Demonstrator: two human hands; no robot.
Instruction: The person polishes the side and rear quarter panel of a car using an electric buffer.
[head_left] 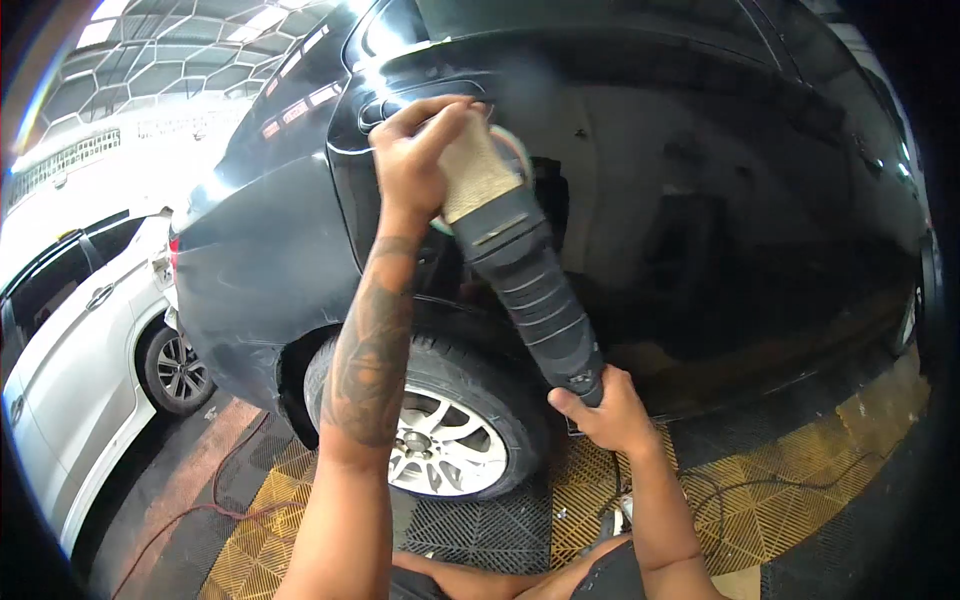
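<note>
A polisher (530,280) with a long black ribbed body slants across the middle of the view against the dark car's rear door (690,200). My left hand (420,150) is closed over its head, which has a tan, cloth-like wrapping (480,170). Around the far end of the handle, lower down, my right hand (615,410) is wrapped, with its thumb on top. The edge of a round pad (515,155) shows beside the head; its face is hidden. Close above my left hand is the door handle (400,105).
The rear wheel (450,440) with its silver rim stands below my forearms. A white car (90,310) is parked at the left. Cables (220,510) lie over the black and yellow floor tiles (270,540). My bent legs show at the bottom.
</note>
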